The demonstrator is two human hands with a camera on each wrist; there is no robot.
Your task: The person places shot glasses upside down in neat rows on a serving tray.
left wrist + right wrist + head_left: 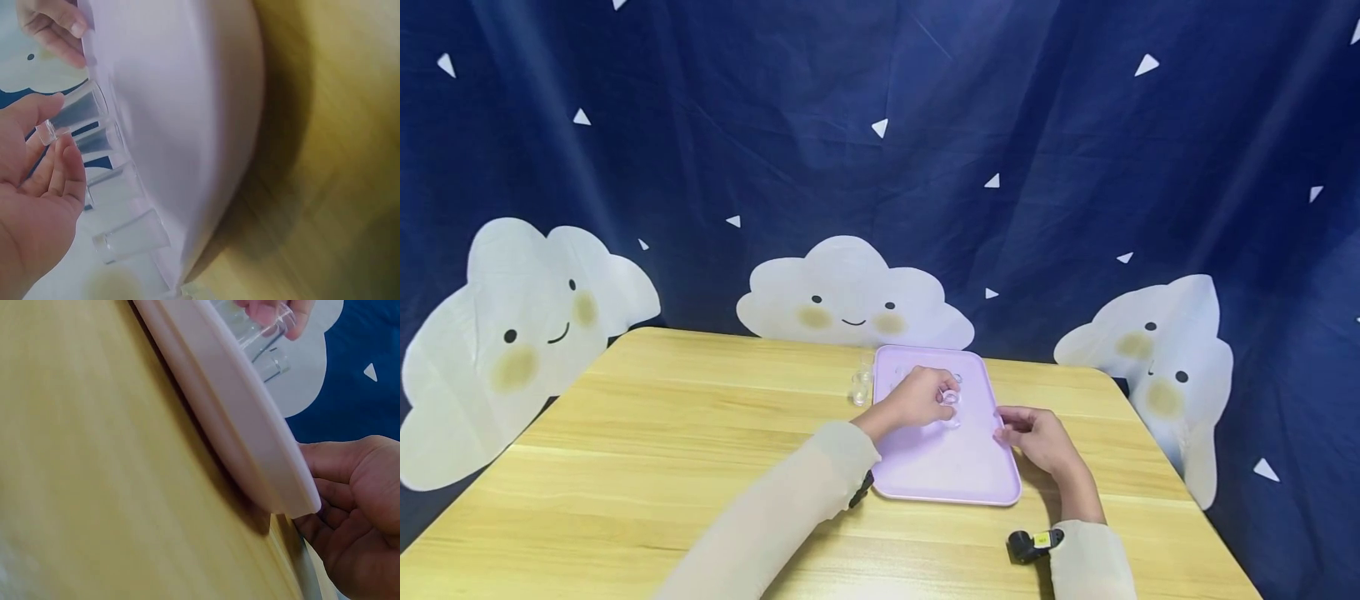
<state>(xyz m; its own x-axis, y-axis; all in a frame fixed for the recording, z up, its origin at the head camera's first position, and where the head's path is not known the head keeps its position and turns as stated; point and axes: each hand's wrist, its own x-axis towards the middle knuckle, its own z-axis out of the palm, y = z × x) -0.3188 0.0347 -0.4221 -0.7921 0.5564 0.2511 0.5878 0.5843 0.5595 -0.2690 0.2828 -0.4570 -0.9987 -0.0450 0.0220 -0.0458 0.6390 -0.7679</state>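
My left hand (919,398) is over the far half of a light purple tray (943,473). Its thumb and fingers pinch the thick base of a small clear shot glass (80,111), whose wider mouth faces down at the tray. Beside it, several similar glasses (132,237) stand mouth down in a row in the left wrist view. At the tray's right edge, my right hand (1043,440) holds the rim, with fingers above and below it in the right wrist view.
Just left of the tray, more clear glasses (860,388) stand on the wooden table (715,433). A dark blue curtain (820,125) with clouds hangs right behind the table's far edge. Black wrist cameras (1030,545) sit at the cuffs.
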